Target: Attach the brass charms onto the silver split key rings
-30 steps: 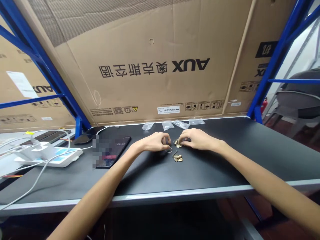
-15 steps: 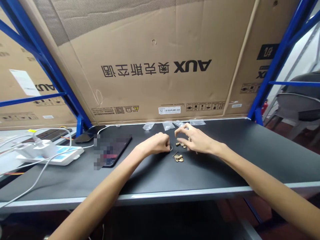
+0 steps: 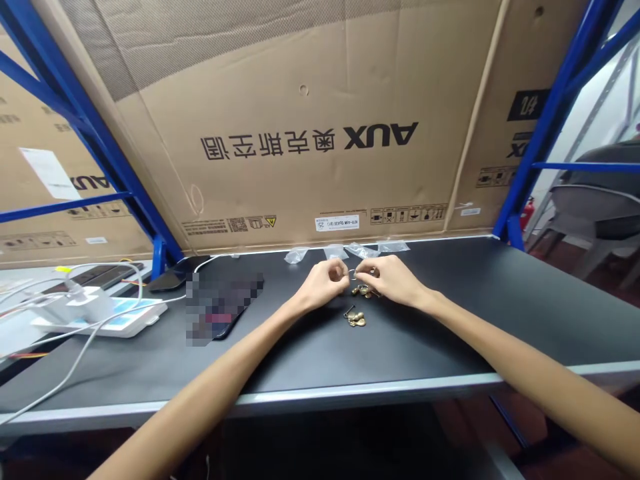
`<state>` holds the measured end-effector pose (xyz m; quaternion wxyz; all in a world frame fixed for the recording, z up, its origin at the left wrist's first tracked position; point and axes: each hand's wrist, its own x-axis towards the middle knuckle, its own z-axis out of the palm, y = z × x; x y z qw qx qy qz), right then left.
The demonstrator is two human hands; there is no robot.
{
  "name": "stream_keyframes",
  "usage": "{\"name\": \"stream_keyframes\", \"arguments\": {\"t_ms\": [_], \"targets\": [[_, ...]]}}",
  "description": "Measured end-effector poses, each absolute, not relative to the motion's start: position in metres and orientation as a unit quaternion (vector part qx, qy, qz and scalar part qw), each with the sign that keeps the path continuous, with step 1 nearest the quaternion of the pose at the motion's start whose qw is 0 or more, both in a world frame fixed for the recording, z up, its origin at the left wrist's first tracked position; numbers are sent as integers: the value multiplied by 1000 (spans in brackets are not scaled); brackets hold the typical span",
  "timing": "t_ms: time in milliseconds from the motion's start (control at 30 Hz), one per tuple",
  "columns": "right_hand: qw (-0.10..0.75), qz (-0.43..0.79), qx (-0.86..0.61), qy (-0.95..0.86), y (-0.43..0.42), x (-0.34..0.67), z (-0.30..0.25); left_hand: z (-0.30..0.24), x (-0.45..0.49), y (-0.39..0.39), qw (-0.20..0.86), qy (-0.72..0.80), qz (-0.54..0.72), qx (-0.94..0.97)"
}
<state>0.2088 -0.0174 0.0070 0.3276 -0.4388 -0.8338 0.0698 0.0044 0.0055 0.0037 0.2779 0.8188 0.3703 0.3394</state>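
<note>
Between my two hands is a thin metal ring (image 3: 352,271), held just above the black tabletop. My left hand (image 3: 324,283) pinches its left side with thumb and forefinger. The fingertips of my right hand (image 3: 393,280) are closed at its right edge; whether they also hold a small charm is hidden. Beneath the right hand lies a small cluster of brass charms (image 3: 363,291), partly covered by the fingers. Nearer to me, a second group of brass charms (image 3: 357,319) rests on the tabletop with a small dark bar at its upper left.
Several small clear plastic bags (image 3: 362,251) lie along the back edge, before a large cardboard box (image 3: 310,180). To the left are a dark phone-like device (image 3: 235,313), partly blurred out, and a white power strip (image 3: 125,317) with cables. Blue shelf posts (image 3: 530,180) flank the table (image 3: 450,347).
My right hand has moved left and its fingers have closed at the ring. My left hand has lifted and turned, bringing the ring up between both hands. The lower charms stay put.
</note>
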Motion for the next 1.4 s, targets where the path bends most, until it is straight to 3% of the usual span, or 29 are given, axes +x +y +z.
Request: {"name": "stream_keyframes", "arguments": {"t_ms": [167, 467, 767, 1400], "targets": [[343, 17, -443, -828, -18, 210, 9, 9, 5, 1, 269, 360, 361, 817], [313, -46, -431, -845, -20, 213, 12, 12, 8, -4, 351, 356, 325, 803], [310, -63, -416, -853, -21, 212, 11, 11, 8, -5, 396, 344, 301, 796], [303, -65, -404, -861, -21, 212, 12, 16, 6, -10, 388, 340, 296, 804]]}}
